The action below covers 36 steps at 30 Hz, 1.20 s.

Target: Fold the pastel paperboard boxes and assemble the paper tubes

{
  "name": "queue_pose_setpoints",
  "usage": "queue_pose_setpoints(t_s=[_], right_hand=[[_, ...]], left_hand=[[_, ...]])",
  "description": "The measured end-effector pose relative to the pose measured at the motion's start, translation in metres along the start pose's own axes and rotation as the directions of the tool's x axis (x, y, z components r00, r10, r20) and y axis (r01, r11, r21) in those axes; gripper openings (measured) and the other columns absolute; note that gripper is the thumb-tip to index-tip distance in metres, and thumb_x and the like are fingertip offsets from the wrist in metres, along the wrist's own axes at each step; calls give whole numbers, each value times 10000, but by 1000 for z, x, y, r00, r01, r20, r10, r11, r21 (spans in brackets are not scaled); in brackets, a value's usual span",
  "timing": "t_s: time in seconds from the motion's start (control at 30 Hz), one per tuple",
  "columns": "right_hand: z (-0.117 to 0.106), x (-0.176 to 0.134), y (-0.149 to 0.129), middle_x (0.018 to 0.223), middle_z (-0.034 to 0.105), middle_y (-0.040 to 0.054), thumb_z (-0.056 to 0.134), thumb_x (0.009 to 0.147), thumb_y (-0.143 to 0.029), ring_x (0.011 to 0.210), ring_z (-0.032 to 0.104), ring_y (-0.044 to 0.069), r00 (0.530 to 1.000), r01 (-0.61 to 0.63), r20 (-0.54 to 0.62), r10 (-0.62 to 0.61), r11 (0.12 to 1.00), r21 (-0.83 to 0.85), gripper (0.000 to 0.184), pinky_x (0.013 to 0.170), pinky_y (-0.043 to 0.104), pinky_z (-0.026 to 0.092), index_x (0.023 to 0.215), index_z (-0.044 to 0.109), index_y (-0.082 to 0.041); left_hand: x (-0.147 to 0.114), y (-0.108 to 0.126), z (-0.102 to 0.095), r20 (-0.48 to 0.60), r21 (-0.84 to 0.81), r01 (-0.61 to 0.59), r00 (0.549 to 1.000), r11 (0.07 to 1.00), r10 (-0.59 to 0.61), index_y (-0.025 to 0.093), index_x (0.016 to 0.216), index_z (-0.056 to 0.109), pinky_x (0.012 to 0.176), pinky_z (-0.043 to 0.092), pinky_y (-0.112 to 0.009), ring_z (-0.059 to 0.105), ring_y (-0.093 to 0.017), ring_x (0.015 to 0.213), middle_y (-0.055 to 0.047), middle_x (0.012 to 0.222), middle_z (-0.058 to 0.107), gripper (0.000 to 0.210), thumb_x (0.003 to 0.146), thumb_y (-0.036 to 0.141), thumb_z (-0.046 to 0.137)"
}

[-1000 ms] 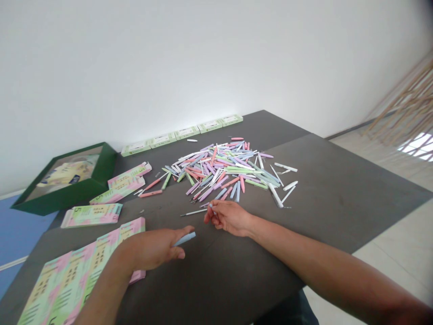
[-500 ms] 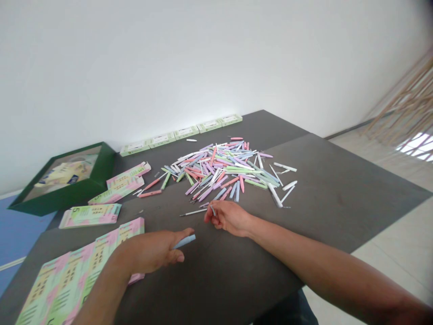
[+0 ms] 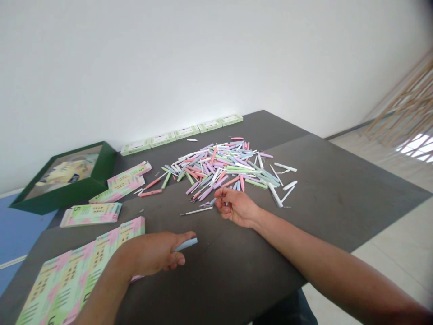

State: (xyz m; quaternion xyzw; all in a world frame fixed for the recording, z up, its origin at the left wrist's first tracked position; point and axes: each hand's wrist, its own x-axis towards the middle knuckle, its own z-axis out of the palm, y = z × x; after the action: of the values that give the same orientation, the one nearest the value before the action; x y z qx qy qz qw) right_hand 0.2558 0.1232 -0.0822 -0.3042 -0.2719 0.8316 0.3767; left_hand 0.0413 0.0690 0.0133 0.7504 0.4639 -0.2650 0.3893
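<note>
My left hand (image 3: 158,253) is closed on a light blue pen barrel (image 3: 187,244), which sticks out between thumb and forefinger above the dark table. My right hand (image 3: 237,206) is at the near edge of the pile of pastel pen parts (image 3: 216,169). Its fingers are curled, and a light blue pen part (image 3: 213,202) shows at the fingertips, mostly hidden. Just left of that hand lies a thin white pen refill (image 3: 196,211) with a dark tip. Pink, purple, green, blue and white barrels make up the heap.
Flat printed cartons (image 3: 81,266) lie overlapping at the front left, with more cartons (image 3: 91,213) behind them. A green box (image 3: 98,169) holding wrappers stands at the left edge. Several light green boxes (image 3: 162,139) line the wall. White parts (image 3: 275,195) lie right of the pile.
My right hand has moved a little right and away from me, to the pile's edge, uncovering the end of the white refill. My left hand stays nearly still with the blue barrel.
</note>
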Motion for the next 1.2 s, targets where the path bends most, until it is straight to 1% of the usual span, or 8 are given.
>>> queue_pose_setpoints(t_s=[0.23, 0.33, 0.4, 0.5, 0.7, 0.87, 1.03, 1.2], right_hand=[[-13, 3, -15, 550, 491, -41, 487, 639, -136, 412, 283, 61, 985, 154, -61, -163, 980, -129, 170, 415, 202, 163, 802, 486, -184], [-20, 2, -24, 522, 413, -54, 486, 715, -227, 409, 264, 62, 967, 221, -77, -242, 951, -215, 74, 404, 209, 141, 766, 500, -175], [-24, 2, -30, 532, 390, -57, 471, 750, -275, 411, 263, 59, 960, 246, -71, -270, 937, -247, 113, 402, 212, 142, 758, 508, -168], [-27, 2, -34, 513, 370, -69, 461, 688, -184, 400, 236, 56, 955, 250, -84, -284, 924, -290, 95, 399, 214, 139, 770, 506, -172], [-29, 6, -35, 489, 413, -73, 393, 569, -117, 395, 226, 69, 942, 294, -55, -330, 894, -337, 270, 393, 209, 141, 814, 478, -193], [-32, 6, -37, 548, 477, -59, 425, 594, -121, 417, 263, 71, 924, 349, -7, -382, 852, -389, 281, 405, 212, 149, 859, 484, -192], [-28, 7, -35, 493, 402, -66, 456, 712, -223, 435, 307, 82, 915, 326, -34, -402, 786, -525, 127, 423, 216, 209, 813, 526, -189], [-25, 9, -39, 492, 452, -53, 425, 678, -190, 412, 292, 83, 927, 269, -106, -360, 833, -483, 153, 406, 223, 197, 799, 518, -186]], left_hand=[[-1, 1, 1, 32, -56, 8, 999, 998, -7, 179, 1382, 350, 589, 459, -249, 652, -203, 716, -55, 845, 695, 601, 799, 294, 441], [-1, 1, 2, 38, -60, 38, 999, 997, -35, 165, 1392, 334, 605, 467, -251, 654, -201, 734, -64, 865, 696, 610, 801, 278, 439], [-1, 2, 2, 35, -40, 53, 998, 998, -51, 160, 1383, 351, 603, 469, -257, 655, -205, 733, -71, 862, 698, 595, 807, 283, 434], [-1, 2, 2, 35, -26, 53, 998, 998, -52, 162, 1357, 387, 578, 462, -252, 658, -205, 715, -69, 839, 701, 570, 801, 275, 437], [0, -3, 4, -1, -40, 37, 999, 999, -37, 173, 1355, 392, 564, 457, -248, 660, -203, 698, -64, 826, 705, 564, 805, 286, 440], [-2, 3, 1, 32, -47, 77, 997, 996, -75, 162, 1373, 368, 601, 470, -261, 658, -200, 722, -74, 862, 704, 582, 805, 266, 438], [-2, 5, 0, 19, -51, 99, 995, 994, -99, 160, 1374, 366, 601, 467, -252, 656, -193, 719, -65, 843, 703, 578, 811, 269, 438], [2, 1, 0, 38, -54, 80, 996, 995, -78, 143, 1353, 381, 583, 463, -242, 661, -187, 708, -68, 851, 706, 559, 813, 281, 427]])
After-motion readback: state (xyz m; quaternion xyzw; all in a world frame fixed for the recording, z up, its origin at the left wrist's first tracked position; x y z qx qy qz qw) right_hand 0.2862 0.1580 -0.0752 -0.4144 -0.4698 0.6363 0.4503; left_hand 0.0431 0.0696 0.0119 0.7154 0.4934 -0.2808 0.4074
